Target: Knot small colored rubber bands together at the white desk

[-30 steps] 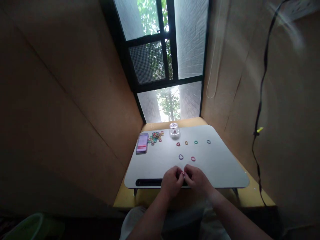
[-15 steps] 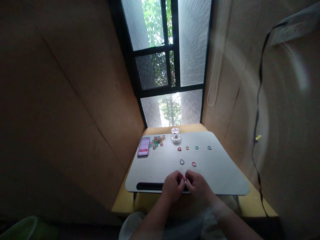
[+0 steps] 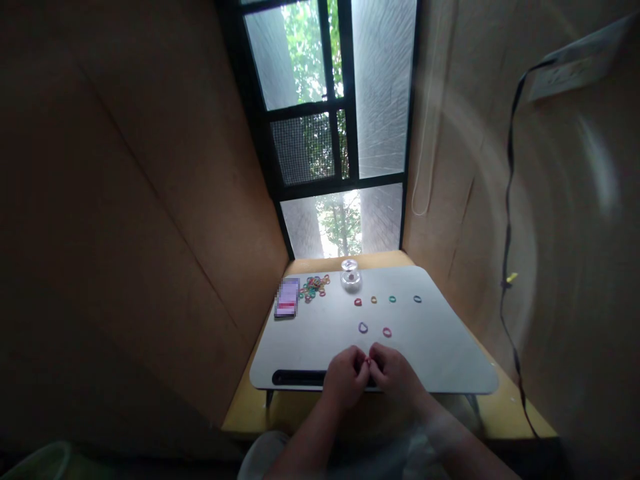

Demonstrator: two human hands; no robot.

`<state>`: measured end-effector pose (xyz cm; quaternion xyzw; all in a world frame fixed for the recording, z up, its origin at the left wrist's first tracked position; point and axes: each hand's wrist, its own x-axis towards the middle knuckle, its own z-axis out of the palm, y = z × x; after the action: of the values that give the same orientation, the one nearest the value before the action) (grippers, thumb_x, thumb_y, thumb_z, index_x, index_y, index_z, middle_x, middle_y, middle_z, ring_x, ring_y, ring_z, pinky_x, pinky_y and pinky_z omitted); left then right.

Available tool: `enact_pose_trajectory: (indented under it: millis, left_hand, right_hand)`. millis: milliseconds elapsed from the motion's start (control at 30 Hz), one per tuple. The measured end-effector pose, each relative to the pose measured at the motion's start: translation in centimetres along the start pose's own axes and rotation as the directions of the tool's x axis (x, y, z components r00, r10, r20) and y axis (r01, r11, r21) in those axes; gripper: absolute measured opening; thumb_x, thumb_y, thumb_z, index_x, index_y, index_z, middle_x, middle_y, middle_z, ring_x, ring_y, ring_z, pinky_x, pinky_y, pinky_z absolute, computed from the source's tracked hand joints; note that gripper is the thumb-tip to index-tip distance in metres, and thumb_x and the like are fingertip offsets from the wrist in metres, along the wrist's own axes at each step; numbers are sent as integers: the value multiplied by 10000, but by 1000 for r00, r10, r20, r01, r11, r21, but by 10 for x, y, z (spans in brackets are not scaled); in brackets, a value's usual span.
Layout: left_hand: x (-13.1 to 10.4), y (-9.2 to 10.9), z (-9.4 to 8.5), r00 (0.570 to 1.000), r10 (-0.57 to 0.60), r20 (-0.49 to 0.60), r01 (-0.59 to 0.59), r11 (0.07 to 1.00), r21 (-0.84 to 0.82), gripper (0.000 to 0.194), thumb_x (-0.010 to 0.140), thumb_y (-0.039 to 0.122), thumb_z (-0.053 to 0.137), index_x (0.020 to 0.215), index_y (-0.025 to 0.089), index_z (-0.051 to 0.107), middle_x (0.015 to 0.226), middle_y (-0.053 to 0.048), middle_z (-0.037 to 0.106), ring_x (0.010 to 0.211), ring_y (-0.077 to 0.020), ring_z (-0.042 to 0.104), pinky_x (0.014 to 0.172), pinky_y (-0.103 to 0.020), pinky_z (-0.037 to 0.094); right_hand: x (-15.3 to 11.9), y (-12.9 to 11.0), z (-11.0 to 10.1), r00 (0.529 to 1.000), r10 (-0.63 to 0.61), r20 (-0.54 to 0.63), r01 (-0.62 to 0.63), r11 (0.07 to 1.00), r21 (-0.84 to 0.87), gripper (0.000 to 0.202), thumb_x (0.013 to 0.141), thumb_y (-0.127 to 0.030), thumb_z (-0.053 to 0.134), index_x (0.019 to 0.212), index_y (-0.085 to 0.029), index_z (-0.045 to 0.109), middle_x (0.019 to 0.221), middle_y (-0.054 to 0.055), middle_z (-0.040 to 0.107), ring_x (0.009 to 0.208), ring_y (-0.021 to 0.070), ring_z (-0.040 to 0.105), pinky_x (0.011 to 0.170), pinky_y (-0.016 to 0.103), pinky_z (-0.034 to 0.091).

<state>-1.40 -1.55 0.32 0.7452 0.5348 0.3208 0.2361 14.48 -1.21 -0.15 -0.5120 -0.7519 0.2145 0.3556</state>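
My left hand (image 3: 345, 376) and my right hand (image 3: 393, 371) meet at the front edge of the white table (image 3: 310, 340), fingertips pinched together on a small reddish piece (image 3: 368, 361), mostly hidden by the fingers. Just beyond them lie a purple ring (image 3: 363, 328) and a pink ring (image 3: 387, 332). Farther back a row holds a red ring (image 3: 358, 302), a yellow ring (image 3: 374, 300), a green ring (image 3: 393, 299) and a dark blue ring (image 3: 417, 299). A pile of colourful rings (image 3: 314, 287) is at the back left.
A phone (image 3: 287, 298) lies at the table's left edge. A clear container (image 3: 351, 277) stands at the back, below the window. The black slot (image 3: 300, 378) runs along the front edge. A cable (image 3: 509, 200) hangs on the right wall.
The camera view has shifted slightly, so the table appears a little lower. Both hands remain together at the front edge, with only a slight change at the fingertips.
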Motion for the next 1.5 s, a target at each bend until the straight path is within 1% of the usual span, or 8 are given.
enact_pose_trajectory:
  millis: [667, 900, 1200, 1500]
  left_hand:
    - [0, 3, -2, 1000, -1, 17, 0, 1000, 20, 127, 869, 271, 513, 789, 193, 573, 725, 6, 602, 674, -135, 523, 611, -253, 336]
    - [0, 2, -2, 1000, -5, 23, 4, 999, 37, 127, 867, 277, 518, 785, 194, 569, 719, 9, 593, 658, -131, 513, 603, -252, 325]
    - [-1, 7, -4, 999, 13, 33, -15, 997, 72, 127, 870, 257, 507, 783, 192, 572, 705, 6, 587, 651, -131, 503, 601, -254, 312]
    - [1, 7, -3, 999, 8, 45, -12, 996, 90, 121, 865, 253, 511, 789, 196, 587, 723, -2, 603, 668, -139, 517, 622, -257, 332]
  right_hand:
    - [0, 1, 1, 1000, 9, -10, -9, 1000, 12, 136, 843, -243, 472, 715, -208, 502, 642, -14, 574, 592, 136, 497, 573, 251, 323]
    - [0, 0, 0, 1000, 0, -3, 0, 1000, -5, 136, 839, -234, 474, 709, -207, 502, 650, -11, 577, 605, 137, 504, 582, 250, 320]
    - [1, -1, -2, 1000, 4, 5, -4, 1000, 6, 117, 827, -211, 475, 713, -210, 499, 645, -15, 572, 611, 139, 505, 597, 247, 333]
    - [1, 0, -3, 1000, 7, 7, -8, 1000, 18, 116, 828, -208, 478, 717, -210, 513, 663, -11, 569, 620, 139, 491, 602, 250, 334]
